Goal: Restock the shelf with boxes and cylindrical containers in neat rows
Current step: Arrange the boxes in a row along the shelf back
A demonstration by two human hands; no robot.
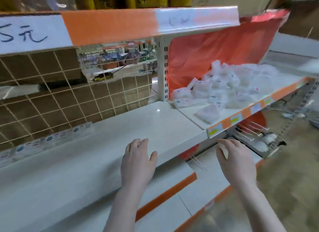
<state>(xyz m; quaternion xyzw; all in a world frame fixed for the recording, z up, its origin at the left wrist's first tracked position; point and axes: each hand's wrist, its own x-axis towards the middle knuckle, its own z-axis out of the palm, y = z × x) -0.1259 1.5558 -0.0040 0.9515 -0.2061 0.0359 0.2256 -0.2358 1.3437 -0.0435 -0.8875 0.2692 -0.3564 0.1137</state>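
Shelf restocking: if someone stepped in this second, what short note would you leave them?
Left hand: open, holding nothing, over the front of the shelf.
Right hand: open, fingers spread, holding nothing, just below the shelf's front edge.
Stock: a loose pile of small white boxes sits on the right section; a single row of boxes lines the back of the left section.
Done: only that back row.
Left: fill the bare space in front with neat rows. No cylindrical containers are visible.

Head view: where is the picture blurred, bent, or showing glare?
Head view: motion blur smears the pile of white packets and the right hand; the wide lens bows the shelf edges; a small glare spot sits on the shelf; the left hand looks sharper.
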